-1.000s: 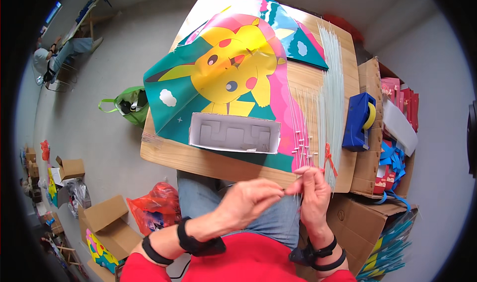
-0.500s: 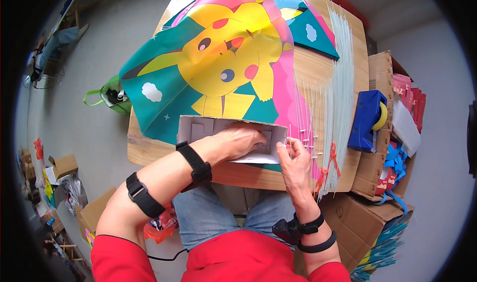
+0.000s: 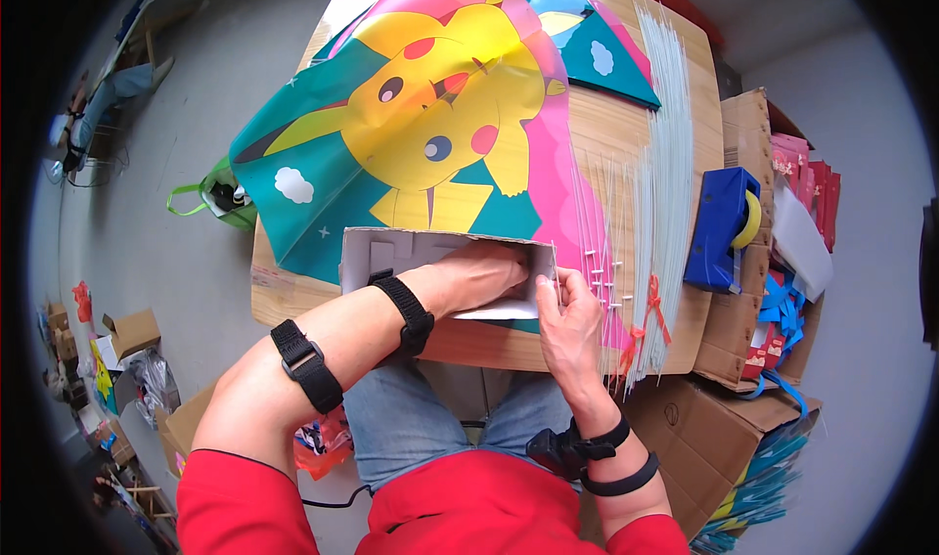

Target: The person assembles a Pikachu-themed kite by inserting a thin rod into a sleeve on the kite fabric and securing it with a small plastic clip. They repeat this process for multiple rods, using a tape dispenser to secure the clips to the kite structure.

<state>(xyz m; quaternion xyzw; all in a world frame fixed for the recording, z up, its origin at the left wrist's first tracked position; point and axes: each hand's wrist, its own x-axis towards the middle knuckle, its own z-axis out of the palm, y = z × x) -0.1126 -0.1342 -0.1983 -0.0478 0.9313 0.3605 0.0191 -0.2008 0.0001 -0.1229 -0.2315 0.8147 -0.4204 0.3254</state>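
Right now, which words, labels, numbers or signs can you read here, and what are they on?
No words or numbers read clearly.
Brown carton: small round mark, too small to make out.
Red packets: pale markings, too small to read.
Cartoon sheet and open box: no lettering visible.

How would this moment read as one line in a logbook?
left hand: inside white box | right hand: gripping box's right edge | nearby: printed sheet, blue tape dispenser
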